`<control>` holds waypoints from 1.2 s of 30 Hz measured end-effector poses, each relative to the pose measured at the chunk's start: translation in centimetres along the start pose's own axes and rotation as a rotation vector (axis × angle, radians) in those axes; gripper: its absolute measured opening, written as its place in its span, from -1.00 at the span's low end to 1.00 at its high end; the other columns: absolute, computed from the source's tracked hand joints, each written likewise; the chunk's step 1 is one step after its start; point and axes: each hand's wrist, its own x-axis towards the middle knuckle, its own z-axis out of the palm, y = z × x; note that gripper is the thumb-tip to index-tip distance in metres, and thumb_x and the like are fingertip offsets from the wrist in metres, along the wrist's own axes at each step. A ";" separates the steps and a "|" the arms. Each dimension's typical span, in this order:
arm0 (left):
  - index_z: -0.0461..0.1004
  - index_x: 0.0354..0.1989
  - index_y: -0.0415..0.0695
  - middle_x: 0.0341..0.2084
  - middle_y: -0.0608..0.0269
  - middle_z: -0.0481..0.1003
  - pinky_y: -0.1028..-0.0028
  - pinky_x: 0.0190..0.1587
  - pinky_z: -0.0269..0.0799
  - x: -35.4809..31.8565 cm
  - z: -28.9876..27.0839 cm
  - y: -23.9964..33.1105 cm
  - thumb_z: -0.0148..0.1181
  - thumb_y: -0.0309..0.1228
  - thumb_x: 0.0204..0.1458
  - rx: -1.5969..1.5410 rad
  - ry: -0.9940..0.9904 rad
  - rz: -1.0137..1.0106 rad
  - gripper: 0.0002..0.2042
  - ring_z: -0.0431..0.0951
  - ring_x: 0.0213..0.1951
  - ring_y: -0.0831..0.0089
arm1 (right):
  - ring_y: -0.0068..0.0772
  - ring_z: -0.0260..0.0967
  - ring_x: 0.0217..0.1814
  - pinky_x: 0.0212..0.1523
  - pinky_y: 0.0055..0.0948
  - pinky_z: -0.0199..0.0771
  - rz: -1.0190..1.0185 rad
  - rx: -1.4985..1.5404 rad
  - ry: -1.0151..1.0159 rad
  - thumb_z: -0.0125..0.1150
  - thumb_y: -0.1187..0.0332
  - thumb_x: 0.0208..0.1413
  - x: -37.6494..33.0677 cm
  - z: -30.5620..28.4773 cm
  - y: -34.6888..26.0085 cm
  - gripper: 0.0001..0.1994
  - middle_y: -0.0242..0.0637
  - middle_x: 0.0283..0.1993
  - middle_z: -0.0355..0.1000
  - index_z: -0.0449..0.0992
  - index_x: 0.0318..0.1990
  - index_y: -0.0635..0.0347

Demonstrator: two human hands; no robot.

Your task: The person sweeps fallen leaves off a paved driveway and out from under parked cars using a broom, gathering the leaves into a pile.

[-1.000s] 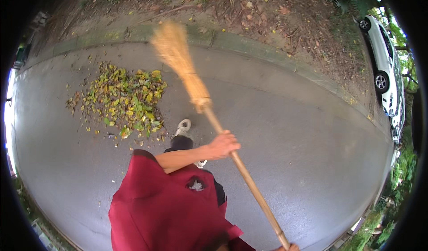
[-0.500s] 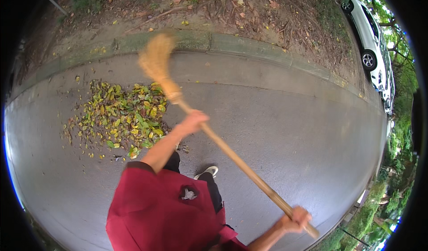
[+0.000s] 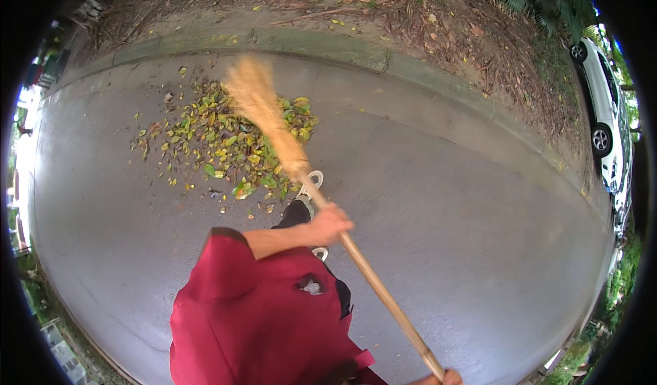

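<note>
A straw broom with a long wooden handle slants across the view, its bristles blurred by motion and overlapping the right part of a leaf pile. Whether the bristles touch the leaves or hover over them I cannot tell. The leaves are yellow, green and brown. My left hand is closed round the handle a little below the broom head. Lower right, my right hand grips the handle near its end, partly cut off by the picture's edge.
Grey pavement surrounds the pile. A low stone curb runs along the far side, with a bank of soil, roots and fallen leaves behind it. White cars stand at the far right. My shoe is close to the pile's right edge.
The broom head has gone from beside the curb to over the right part of the leaves. Both hands keep their hold; the right has dropped toward the lower edge. One foot has stepped forward.
</note>
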 end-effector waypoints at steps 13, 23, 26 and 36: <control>0.35 -0.60 -0.06 -0.61 0.26 0.40 0.29 -0.21 0.26 8.8 10.5 18.4 0.19 -0.51 -0.19 -0.581 -0.133 0.486 -0.88 0.44 -0.39 0.27 | -0.63 -0.08 -0.77 -0.70 -0.58 -0.10 -0.737 -0.381 0.449 -0.02 0.30 0.16 -14.5 8.1 -22.8 -0.68 -0.59 -0.76 -0.11 0.20 -0.67 -0.06; 0.39 -0.57 -0.15 -0.55 0.03 0.43 0.13 -0.30 0.32 -18.0 -5.7 -18.3 0.09 -0.55 -0.30 -0.372 0.246 -0.234 -0.93 0.44 -0.35 -0.05 | -0.71 -0.24 -0.78 -0.79 -0.60 -0.22 -0.038 -0.085 -0.245 0.00 0.30 0.23 -22.8 23.2 -0.3 -0.59 -0.61 -0.76 -0.05 0.09 -0.69 -0.11; 0.46 -0.47 -0.16 -0.54 -0.02 0.41 0.14 -0.26 0.27 -19.6 -10.6 -22.2 0.14 -0.56 -0.34 -0.182 0.108 -0.259 -0.83 0.41 -0.35 -0.03 | -0.69 -0.21 -0.74 -0.70 -0.59 -0.19 0.196 -0.080 0.084 0.11 0.35 0.13 -26.8 22.5 2.9 -0.64 -0.61 -0.74 -0.06 0.13 -0.67 -0.07; 0.31 -0.62 -0.13 -0.65 0.15 0.32 0.23 -0.32 0.14 -27.1 -6.9 -4.8 0.06 -0.60 -0.29 -0.071 0.036 0.126 -0.91 0.35 -0.43 0.15 | -0.69 -0.17 -0.70 -0.64 -0.60 -0.09 0.005 0.280 0.119 0.09 0.38 0.14 -32.4 -0.6 -11.5 -0.81 -0.60 -0.70 -0.06 0.28 -0.50 0.01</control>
